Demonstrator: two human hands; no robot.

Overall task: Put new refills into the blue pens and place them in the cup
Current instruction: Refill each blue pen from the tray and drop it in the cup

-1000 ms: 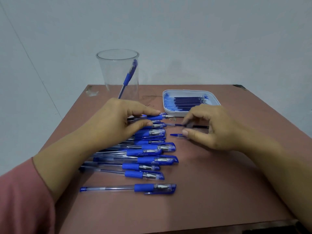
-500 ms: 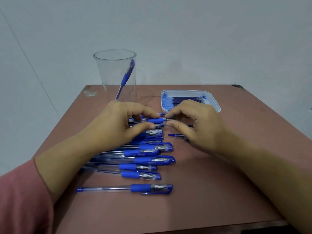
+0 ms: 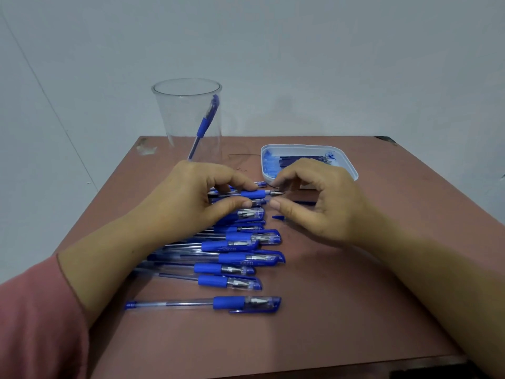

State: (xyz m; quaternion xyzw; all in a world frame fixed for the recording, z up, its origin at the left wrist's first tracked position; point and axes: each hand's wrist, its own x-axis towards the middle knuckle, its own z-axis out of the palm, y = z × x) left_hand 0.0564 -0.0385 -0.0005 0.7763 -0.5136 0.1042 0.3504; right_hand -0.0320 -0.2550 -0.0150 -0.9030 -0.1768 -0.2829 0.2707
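Observation:
My left hand grips an uncapped blue pen by its rubber grip, just above the row of several capped blue pens lying on the table. The pen's metal tip points right. My right hand has its thumb and forefinger curved around that tip with small gaps, not pinching it. A loose blue cap lies under my right thumb. The clear cup at the back holds one blue pen. A white tray behind my right hand holds several dark refills.
A dark refill lies on the brown table beneath my right hand. One capped pen lies apart, nearest me. The table's front edge is close, and a plain wall stands behind the cup.
My right hand moved left from the loose refill to the pen tip, pinched it, and now its fingers have spread slightly off the tip. My left hand kept holding the pen.

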